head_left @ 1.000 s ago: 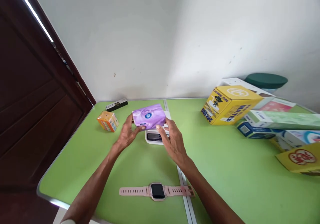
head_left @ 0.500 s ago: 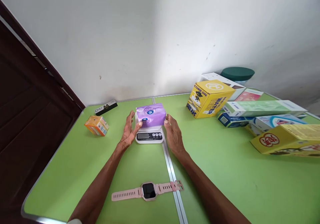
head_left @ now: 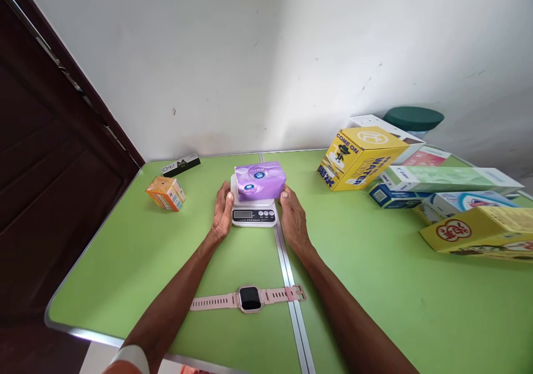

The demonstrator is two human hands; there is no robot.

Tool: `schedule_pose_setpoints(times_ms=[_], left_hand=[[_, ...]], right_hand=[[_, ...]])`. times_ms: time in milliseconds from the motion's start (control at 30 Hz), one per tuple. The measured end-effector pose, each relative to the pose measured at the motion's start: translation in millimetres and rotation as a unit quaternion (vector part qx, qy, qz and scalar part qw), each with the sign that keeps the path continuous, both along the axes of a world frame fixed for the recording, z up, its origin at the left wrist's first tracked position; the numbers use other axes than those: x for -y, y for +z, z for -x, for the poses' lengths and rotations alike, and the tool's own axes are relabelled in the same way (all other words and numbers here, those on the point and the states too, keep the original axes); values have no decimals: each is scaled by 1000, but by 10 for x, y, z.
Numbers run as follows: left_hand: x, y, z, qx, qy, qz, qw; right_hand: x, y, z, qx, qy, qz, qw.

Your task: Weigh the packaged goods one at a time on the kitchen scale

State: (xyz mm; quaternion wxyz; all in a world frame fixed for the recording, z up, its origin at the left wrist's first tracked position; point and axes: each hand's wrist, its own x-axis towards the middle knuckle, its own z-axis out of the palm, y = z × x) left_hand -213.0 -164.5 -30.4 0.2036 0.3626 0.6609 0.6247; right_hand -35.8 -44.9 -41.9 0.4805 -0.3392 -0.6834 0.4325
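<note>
A purple tissue pack [head_left: 262, 182] lies on the platform of a white kitchen scale [head_left: 255, 223], whose display looks dark. My left hand [head_left: 222, 213] is at the scale's left edge, its fingers stretched forward and the thumb beside the platform; a gap separates it from the pack. My right hand [head_left: 295, 221] is at the pack's right end, thumb tip at its lower corner and fingers extended; whether it touches cannot be made out. Neither hand wraps around anything. Nearer to me, a pink smartwatch [head_left: 250, 299] lies flat with its strap spread between my forearms.
Left on the green table [head_left: 125, 274] are an orange box [head_left: 165, 193] and a slim black box [head_left: 181, 165]. To the right stand a yellow box [head_left: 362, 157], a long green-white box [head_left: 449, 178], a blue box [head_left: 397, 196] and another yellow box [head_left: 478, 232]. Behind them shows a dark green lid [head_left: 413, 117].
My left hand has drawn its fingers closer together and moved in against the scale's side. My right hand stays by the pack's right end. The view has shifted slightly.
</note>
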Motion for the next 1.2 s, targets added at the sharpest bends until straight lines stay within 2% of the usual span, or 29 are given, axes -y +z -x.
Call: schedule_pose_setpoints(times_ms=[133,367,800,1200], left_hand=[[33,45,-13,-16,1,-5,1000],[82,164,-20,-83,6,16,996],[76,152,-5,-93,12,21,995],[74,141,7,-95,16,29,995]], right_hand=[[-5,17,-18,-1,3,31,1000],[16,80,-39,4,8,18,1000],[1,48,-31,15,8,11,1000],[53,176,-48,16,32,29,999]])
